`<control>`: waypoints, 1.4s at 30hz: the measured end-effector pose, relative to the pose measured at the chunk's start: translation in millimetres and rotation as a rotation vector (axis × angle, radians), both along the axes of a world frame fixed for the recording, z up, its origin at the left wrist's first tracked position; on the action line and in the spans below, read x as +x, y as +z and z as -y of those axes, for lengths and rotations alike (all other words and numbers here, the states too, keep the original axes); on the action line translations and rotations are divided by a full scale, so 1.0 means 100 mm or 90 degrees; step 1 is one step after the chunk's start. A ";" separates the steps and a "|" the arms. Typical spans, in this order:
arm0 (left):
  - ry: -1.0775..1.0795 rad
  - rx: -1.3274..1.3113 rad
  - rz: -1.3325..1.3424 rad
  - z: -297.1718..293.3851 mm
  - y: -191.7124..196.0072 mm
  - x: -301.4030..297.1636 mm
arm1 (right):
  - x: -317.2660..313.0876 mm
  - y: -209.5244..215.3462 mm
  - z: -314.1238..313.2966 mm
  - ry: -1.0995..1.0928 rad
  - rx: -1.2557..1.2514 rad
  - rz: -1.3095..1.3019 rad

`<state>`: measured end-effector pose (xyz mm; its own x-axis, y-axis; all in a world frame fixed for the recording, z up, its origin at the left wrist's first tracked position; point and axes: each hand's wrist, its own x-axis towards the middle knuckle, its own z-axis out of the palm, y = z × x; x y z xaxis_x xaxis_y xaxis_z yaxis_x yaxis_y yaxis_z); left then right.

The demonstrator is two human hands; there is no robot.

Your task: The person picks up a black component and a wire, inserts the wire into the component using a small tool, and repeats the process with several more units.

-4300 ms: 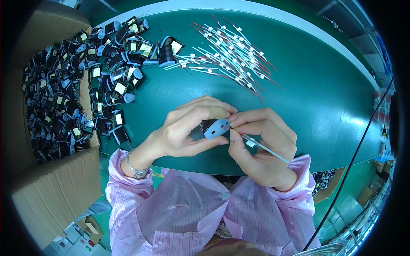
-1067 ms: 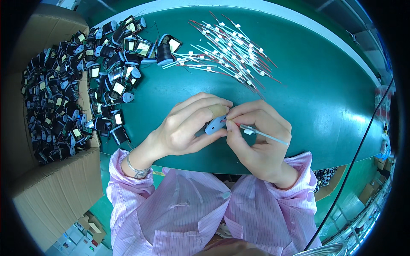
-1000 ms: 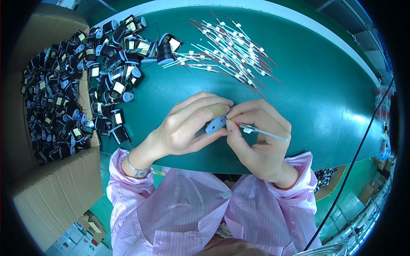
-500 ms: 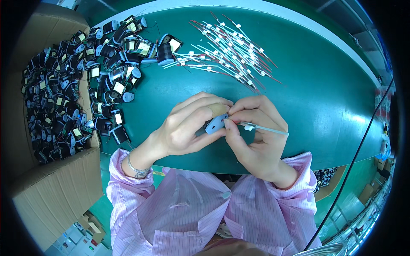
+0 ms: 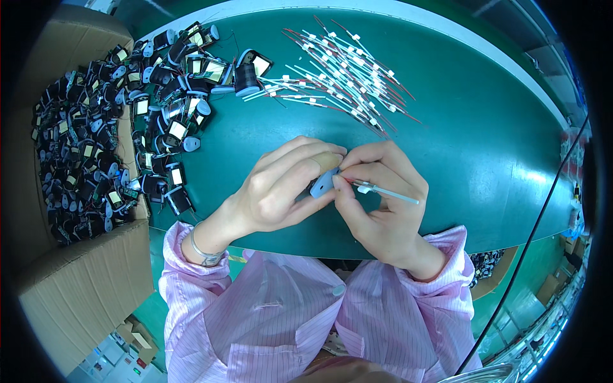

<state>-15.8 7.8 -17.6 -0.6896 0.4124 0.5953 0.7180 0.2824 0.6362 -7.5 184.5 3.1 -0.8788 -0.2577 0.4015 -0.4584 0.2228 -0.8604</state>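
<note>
My left hand [image 5: 278,185] is closed round a small part with a blue-grey end cap [image 5: 324,184], the rest of it hidden by the fingers. The cap resembles those on the black parts piled at the left. Thumb and forefinger of my right hand [image 5: 386,204] pinch a thin wire lead [image 5: 387,191] right against the cap. A white connector and a pale sleeve on this lead stick out to the right, past the fingers. Where the wire meets the part, fingertips cover it. A tan covering wraps one left finger.
A cardboard box [image 5: 89,268] full of black parts stands at the left, with more parts [image 5: 179,127] spilling onto the green table [image 5: 472,166]. Several red and white wire leads [image 5: 345,76] lie at the back. A black cable [image 5: 530,236] hangs at the right.
My right hand has shifted slightly left and up, and the wire lead has moved left with it. The blue-grey cap has turned slightly in my left hand.
</note>
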 end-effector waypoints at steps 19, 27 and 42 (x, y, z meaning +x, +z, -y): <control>0.046 -0.015 0.079 0.07 0.08 -0.01 | -0.06 0.07 -0.03 0.053 -0.088 0.212; 0.031 -0.020 0.153 0.17 0.14 0.01 | -0.11 0.12 -0.10 0.058 0.023 0.168; -0.030 0.042 0.319 0.32 0.19 -0.03 | -0.17 0.11 -0.04 0.022 0.245 -0.046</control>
